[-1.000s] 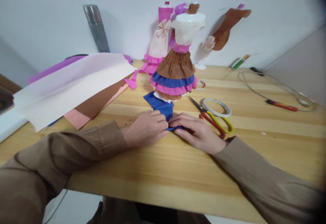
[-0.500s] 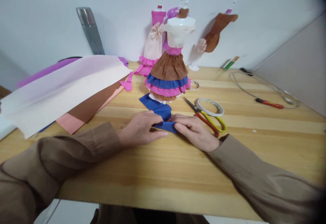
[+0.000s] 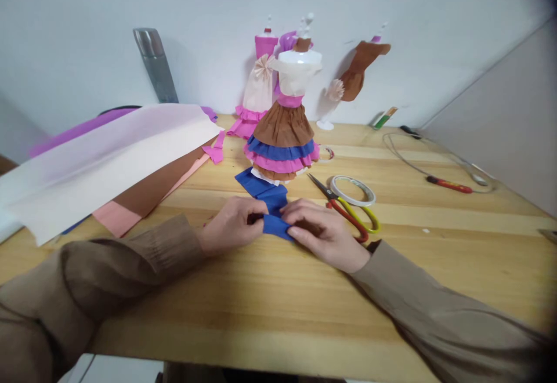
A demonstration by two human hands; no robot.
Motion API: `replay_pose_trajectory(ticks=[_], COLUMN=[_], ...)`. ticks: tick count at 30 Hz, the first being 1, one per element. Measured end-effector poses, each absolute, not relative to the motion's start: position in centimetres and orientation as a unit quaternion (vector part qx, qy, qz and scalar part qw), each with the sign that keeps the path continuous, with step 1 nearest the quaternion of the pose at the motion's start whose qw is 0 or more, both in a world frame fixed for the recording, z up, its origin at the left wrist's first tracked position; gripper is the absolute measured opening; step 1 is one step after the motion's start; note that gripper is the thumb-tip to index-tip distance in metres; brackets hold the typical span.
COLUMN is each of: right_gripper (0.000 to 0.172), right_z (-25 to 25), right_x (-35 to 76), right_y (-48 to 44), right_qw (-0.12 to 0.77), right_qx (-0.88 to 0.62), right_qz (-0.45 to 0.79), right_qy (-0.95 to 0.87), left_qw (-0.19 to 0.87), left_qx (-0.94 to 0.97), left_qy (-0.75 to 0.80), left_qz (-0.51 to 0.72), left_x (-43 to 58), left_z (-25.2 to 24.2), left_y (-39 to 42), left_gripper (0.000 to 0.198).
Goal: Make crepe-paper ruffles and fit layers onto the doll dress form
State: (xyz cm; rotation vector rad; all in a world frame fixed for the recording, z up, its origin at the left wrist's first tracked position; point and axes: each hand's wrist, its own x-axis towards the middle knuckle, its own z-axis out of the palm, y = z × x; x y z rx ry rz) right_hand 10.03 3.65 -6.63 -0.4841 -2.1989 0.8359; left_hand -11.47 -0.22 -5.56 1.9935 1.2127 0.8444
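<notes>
My left hand (image 3: 232, 226) and right hand (image 3: 324, 233) pinch the blue paper strip (image 3: 266, 191) flat on the table (image 3: 304, 307) - if I pull unevenly, I think it may tear or crease crooked.

Light wood worktop (image 3: 278, 307), pretty busy. Everything sits around the ruffle-skirt mannequin (image 3: 285, 133) standing mid-back. A blue paper strip (image 3: 263, 188) runs out from just in front of its hem. The scissors (image 3: 348, 213) and a tape ring (image 3: 352, 190) are just to its right, big paper sheets (image 3: 108, 156) are piled to its left, a pink scrap (image 3: 215, 151) is beside the skirt, and a red-handled tool (image 3: 448, 184) is far right.
</notes>
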Motion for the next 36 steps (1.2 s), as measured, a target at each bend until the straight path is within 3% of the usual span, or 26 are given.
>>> replay_pose_trajectory(ticks=[4, 9, 13, 22, 30, 36], right_gripper=[0.02, 0.019, 0.017, 0.011, 0.015, 0.013], right_z=[-6.7, -6.8, -6.8, -6.8, -6.6, -6.7], right_x=[9.8, 9.8, 9.8, 9.8, 10.0, 10.0], right_y=[3.7, 3.6, 3.4, 3.5, 3.3, 3.4], right_qw=[0.349, 0.321, 0.321, 0.314, 0.315, 0.31], right_qx=[-0.235, -0.237, -0.215, -0.192, -0.155, -0.175], right_qz=[0.348, 0.322, 0.307, 0.3, 0.331, 0.315], right_qy=[-0.838, -0.858, -0.87, -0.88, -0.876, -0.88], left_qw=[0.366, 0.4, 0.363, 0.356, 0.229, 0.111], left_qx=[0.733, 0.716, 0.726, 0.753, 0.85, 0.87], left_qy=[0.467, 0.437, 0.463, 0.435, 0.4, 0.472], left_qz=[0.332, 0.368, 0.356, 0.341, 0.254, 0.091], left_x=[-11.5, -11.6, -11.2, -11.1, -11.2, -11.6], left_z=[-4.8, -4.7, -5.9, -5.4, -6.0, -5.8], left_y=[-0.4, -0.7, -0.6, -0.4, -0.6, -0.3], left_gripper=[0.013, 0.036, 0.018, 0.022, 0.009, 0.016])
